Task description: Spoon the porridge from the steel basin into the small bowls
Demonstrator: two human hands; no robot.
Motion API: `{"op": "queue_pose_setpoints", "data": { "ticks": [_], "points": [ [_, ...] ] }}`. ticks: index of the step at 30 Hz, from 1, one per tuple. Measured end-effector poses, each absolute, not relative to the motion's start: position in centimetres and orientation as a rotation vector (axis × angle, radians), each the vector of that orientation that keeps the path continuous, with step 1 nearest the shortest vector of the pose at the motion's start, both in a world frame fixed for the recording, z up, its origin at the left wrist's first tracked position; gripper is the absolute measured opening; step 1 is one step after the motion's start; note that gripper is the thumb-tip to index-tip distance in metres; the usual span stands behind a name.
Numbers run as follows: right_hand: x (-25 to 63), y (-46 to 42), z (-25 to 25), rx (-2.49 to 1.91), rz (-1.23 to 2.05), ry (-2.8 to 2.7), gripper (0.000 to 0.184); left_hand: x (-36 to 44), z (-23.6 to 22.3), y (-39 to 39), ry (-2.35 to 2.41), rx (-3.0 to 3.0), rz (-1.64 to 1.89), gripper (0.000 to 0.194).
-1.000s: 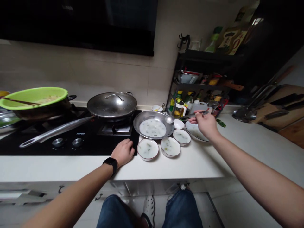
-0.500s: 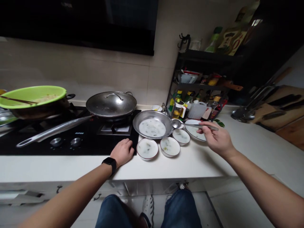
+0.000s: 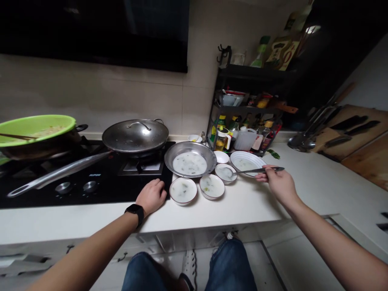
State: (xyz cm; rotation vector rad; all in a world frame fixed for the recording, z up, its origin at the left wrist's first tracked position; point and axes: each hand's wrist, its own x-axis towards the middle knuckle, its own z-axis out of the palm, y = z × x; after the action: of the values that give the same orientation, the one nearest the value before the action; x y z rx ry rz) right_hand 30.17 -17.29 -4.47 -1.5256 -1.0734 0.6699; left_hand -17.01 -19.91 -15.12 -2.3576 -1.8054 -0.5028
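My right hand (image 3: 277,182) grips the handle of a metal ladle (image 3: 253,171). Its scoop dips into the rearmost small bowl (image 3: 228,180), which holds whitish soup. Two more small bowls of the same soup, a left bowl (image 3: 182,192) and a middle bowl (image 3: 212,186), stand along the counter. Behind them is a wide metal basin (image 3: 168,161) of soup with dark bits. A patterned white dish (image 3: 241,155) with soup lies beyond the ladle handle. My left hand (image 3: 151,196), fingers curled in, rests where the counter meets the cooktop; nothing shows in it.
A lidded wok (image 3: 135,137) with a long handle sits on the black cooktop (image 3: 106,194). A green basin (image 3: 65,121) with chopsticks is at far left. Behind the dish stands a rack (image 3: 230,72) of bottles. A knife block (image 3: 330,135) is at right.
The ladle's scoop has gone from above the rear of the bowls down into the rearmost small bowl. My left hand stays resting; the view has shifted slightly.
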Motion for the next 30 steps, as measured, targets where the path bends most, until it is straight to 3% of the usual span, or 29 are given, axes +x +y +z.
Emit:
{"op": "queue_pose_setpoints", "data": {
  "ticks": [6, 22, 30],
  "points": [
    [30.3, -16.9, -2.9, -1.459, 0.771, -0.837, 0.009, -17.1, -15.1, -19.9, -1.794, -2.365, -0.506, 0.015],
    [26.2, -14.3, 4.4, -1.410, 0.814, -0.932, 0.023, -17.0, -15.2, -19.8, -1.796, -2.367, -0.522, 0.014],
    [20.0, -11.1, 2.0, -1.404, 0.875, -1.043, 0.016, -17.0, -15.4, -19.8, -1.786, -2.368, -0.560, 0.014]
  ]
}}
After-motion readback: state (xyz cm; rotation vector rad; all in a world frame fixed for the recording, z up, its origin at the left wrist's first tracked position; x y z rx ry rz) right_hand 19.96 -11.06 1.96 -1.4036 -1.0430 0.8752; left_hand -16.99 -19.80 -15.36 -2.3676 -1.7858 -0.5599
